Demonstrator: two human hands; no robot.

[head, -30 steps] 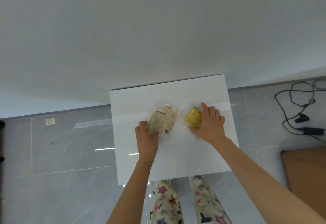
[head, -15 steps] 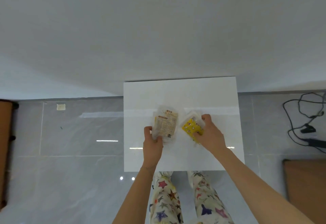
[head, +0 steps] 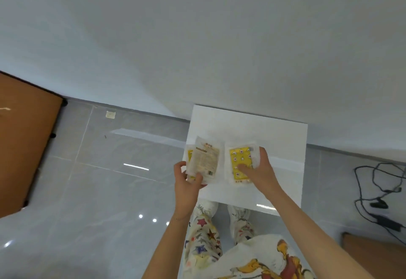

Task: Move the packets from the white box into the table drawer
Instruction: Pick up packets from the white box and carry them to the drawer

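The white box [head: 274, 134] stands against the wall, its flat top facing me. My left hand [head: 187, 182] pinches the lower edge of a clear packet [head: 206, 160] with a beige printed label, lifted over the box's left edge; a second yellow packet shows behind it. My right hand [head: 257, 170] grips a clear packet with a yellow patterned front [head: 238, 158], thumb on its face and fingers round its right edge. No drawer is in view.
A brown wooden table top [head: 24, 144] fills the left edge and another brown surface [head: 373, 256] sits at the lower right. Black cables [head: 377, 191] lie on the grey tiled floor at the right. My legs stand just before the box.
Both hands have lifted their packets off the box top. The view has swung left, bringing the brown table into sight, and the left packet now hangs over the box's left edge.
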